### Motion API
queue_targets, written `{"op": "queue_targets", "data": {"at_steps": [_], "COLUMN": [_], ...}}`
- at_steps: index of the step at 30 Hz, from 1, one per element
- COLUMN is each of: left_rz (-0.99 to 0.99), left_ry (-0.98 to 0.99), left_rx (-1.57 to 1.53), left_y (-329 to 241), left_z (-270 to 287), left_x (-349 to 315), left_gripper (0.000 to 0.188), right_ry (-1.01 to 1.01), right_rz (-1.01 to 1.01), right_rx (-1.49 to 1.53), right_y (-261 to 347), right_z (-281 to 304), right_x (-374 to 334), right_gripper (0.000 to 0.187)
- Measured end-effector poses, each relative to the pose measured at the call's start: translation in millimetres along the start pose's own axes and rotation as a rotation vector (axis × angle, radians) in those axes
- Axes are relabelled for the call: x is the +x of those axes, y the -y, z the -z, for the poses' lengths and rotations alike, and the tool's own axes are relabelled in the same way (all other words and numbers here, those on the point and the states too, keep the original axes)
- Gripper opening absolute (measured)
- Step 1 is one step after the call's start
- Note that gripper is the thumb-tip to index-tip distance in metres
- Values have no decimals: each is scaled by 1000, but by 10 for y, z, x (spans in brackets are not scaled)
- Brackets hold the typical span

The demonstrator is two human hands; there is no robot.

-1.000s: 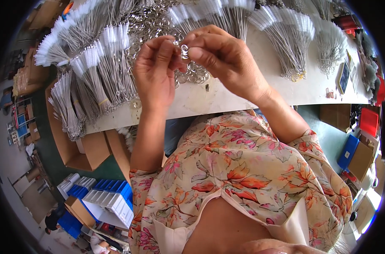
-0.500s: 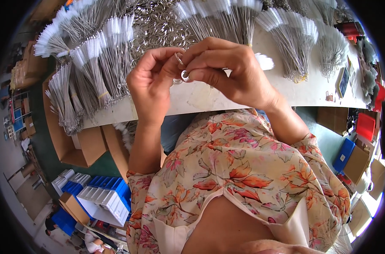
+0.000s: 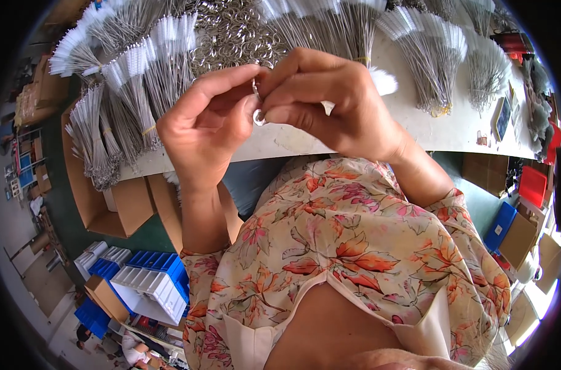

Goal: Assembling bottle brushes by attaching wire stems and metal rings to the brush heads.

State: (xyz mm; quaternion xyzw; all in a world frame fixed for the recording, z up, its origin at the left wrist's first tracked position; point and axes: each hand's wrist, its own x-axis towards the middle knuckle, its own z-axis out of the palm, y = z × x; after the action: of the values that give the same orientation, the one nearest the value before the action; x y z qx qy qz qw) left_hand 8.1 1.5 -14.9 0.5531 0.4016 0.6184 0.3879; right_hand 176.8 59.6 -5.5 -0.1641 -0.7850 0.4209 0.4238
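Both hands meet above the near edge of the table. My left hand [image 3: 200,123] is closed in a pinch on a silver metal ring [image 3: 256,90], seen nearly edge-on. My right hand [image 3: 345,102] has its fingers bent and pressed against the same spot, thumb beside a small shiny loop [image 3: 258,117] just under the ring. Whether ring and loop are linked is hidden by the fingertips. White bristles [image 3: 383,81] show behind my right hand; I cannot tell if they join the loop. Beyond the fingers lies a heap of loose silver rings [image 3: 231,37].
Bundles of wire-handled brushes with white bristles [image 3: 132,71] cover the table's left side, with more bundles [image 3: 431,58] at the right. The white tabletop [image 3: 410,132] curves along my front. An open cardboard box [image 3: 117,216] and blue and white bins [image 3: 148,287] stand lower left.
My left hand has shifted left and turned, its palm showing more. The ring and the small loop have moved slightly left with the fingertips, and my right hand followed a little.
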Motion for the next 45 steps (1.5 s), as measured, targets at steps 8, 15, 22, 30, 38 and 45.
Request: {"op": "queue_targets", "data": {"at_steps": [8,15,22,30,38,45], "left_rz": [-205,-68,-11,161,132,127], "left_ry": [-86,-78,-41,33,-20,-35], "left_rx": [258,110,38,-37,11,57], "left_y": [-24,34,-57,-117,-87,-100], "left_z": [-64,-18,15,78,29,9], "left_x": [39,91,130,160,82,55], "left_gripper": [29,25,23,22,23,24], "right_ry": [-88,-11,138,118,-76,-43], "right_rz": [-686,-636,-656,-708,-577,-562], "right_rx": [731,518,672,947,502,594], "right_y": [83,-17,-50,-78,-16,-22], "right_z": [33,38,105,49,-83,-64], "right_x": [137,181,121,81,44,37], "right_gripper": [15,21,16,17,23,19]}}
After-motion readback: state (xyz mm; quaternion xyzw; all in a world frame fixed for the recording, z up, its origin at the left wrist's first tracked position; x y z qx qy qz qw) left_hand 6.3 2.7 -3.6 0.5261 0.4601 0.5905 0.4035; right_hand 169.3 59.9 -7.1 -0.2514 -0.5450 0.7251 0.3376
